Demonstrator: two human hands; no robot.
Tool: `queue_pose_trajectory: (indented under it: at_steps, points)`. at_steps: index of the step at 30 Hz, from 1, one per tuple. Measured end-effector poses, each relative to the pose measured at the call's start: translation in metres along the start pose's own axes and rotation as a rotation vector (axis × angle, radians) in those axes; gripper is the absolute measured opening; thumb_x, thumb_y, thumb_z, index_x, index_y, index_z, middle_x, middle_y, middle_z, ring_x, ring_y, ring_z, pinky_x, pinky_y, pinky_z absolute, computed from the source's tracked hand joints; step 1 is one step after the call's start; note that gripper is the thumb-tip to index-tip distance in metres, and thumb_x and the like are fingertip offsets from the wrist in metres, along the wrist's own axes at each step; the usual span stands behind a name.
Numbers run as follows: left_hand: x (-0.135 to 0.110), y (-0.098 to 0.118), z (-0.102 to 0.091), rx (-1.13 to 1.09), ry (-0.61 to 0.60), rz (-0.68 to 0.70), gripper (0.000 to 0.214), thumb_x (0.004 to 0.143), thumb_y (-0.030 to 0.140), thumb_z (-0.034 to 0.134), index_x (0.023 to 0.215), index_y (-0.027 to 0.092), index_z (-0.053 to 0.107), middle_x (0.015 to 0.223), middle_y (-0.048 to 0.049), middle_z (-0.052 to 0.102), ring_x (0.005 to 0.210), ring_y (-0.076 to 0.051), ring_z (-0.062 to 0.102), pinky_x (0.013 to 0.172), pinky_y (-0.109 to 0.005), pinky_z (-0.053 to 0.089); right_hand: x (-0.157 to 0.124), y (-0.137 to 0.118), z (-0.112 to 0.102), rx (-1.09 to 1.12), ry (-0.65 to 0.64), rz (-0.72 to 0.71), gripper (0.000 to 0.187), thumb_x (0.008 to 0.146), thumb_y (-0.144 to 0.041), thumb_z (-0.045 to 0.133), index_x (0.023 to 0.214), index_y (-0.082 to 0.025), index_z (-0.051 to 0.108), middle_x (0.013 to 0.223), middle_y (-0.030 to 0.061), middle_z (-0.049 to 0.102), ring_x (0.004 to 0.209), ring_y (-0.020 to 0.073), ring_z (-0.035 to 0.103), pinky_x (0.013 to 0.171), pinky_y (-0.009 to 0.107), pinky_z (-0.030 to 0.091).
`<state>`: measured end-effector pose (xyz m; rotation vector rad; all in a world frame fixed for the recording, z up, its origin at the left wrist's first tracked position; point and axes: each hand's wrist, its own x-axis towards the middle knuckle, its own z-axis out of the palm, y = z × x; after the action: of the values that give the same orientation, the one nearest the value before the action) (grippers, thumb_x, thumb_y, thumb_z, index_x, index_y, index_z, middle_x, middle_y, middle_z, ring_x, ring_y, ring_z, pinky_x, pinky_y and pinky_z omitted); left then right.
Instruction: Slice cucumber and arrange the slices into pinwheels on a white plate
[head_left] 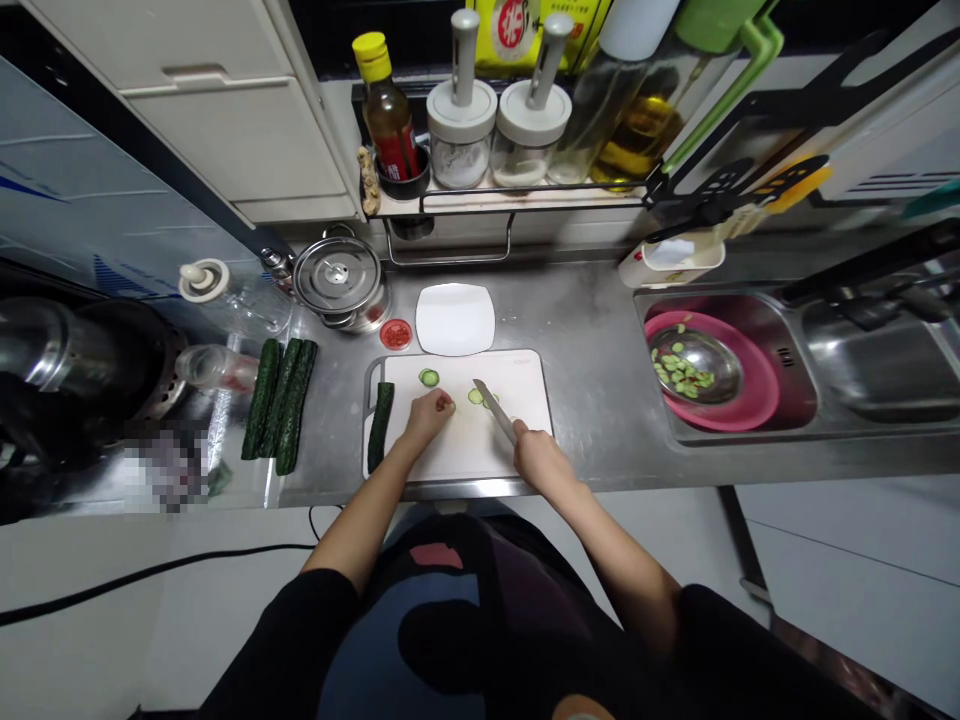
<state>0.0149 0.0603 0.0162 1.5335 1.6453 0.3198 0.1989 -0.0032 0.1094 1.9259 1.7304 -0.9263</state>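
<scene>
My right hand (541, 460) grips the handle of a kitchen knife (496, 410), its blade pointing up and left over the white cutting board (480, 455). Cucumber slices (476, 397) lie beside and partly under the blade. My left hand (430, 414) is closed in a pinch above the board, with a small pale green bit of cucumber at its fingertips, mostly hidden by the fingers. Just beyond that hand, more cucumber slices (429, 378) rest on the board. A length of dark green cucumber (381, 425) lies along the board's left side.
Whole cucumbers (279, 405) lie left of the board. Behind it are a white plate (455, 320), a red dish (396, 334) and a lidded steel pot (341, 280). In the right-hand sink, a pink basin (757, 400) holds a metal bowl (724, 370) with cucumber slices.
</scene>
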Motion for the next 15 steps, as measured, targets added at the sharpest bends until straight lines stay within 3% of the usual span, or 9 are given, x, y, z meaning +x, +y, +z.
queue_pose_trajectory:
  at_steps: [6,12,15]
  points:
    - [0.003,-0.009,-0.015,0.052,-0.103,0.071,0.017,0.074,0.014,0.056,0.089,0.02,0.061,0.067,0.0037,0.06,0.066,-0.013,0.057,0.067,-0.024,0.043,-0.001,-0.012,0.008,-0.016,-0.041,-0.061,0.029,0.084,-0.005,0.038,0.108,-0.018,0.048,0.091,0.0129,0.065,0.087,0.0221,0.063,0.061,0.025,0.037]
    - [0.0,-0.017,-0.015,0.182,0.072,0.073,0.026,0.068,0.012,0.063,0.093,0.018,0.059,0.09,-0.0051,0.062,0.084,-0.018,0.058,0.078,-0.029,0.045,-0.002,-0.024,0.014,0.009,-0.064,-0.079,0.032,0.083,-0.003,0.04,0.111,-0.017,0.048,0.092,0.0128,0.065,0.089,0.0213,0.063,0.063,0.024,0.037]
    - [-0.007,-0.022,-0.012,0.146,0.141,0.04,0.026,0.07,0.013,0.062,0.095,0.018,0.058,0.096,-0.0064,0.062,0.086,-0.018,0.058,0.079,-0.029,0.045,-0.003,-0.029,0.017,0.021,-0.076,-0.083,0.033,0.083,-0.003,0.039,0.112,-0.017,0.048,0.093,0.0131,0.065,0.091,0.0214,0.062,0.064,0.024,0.037]
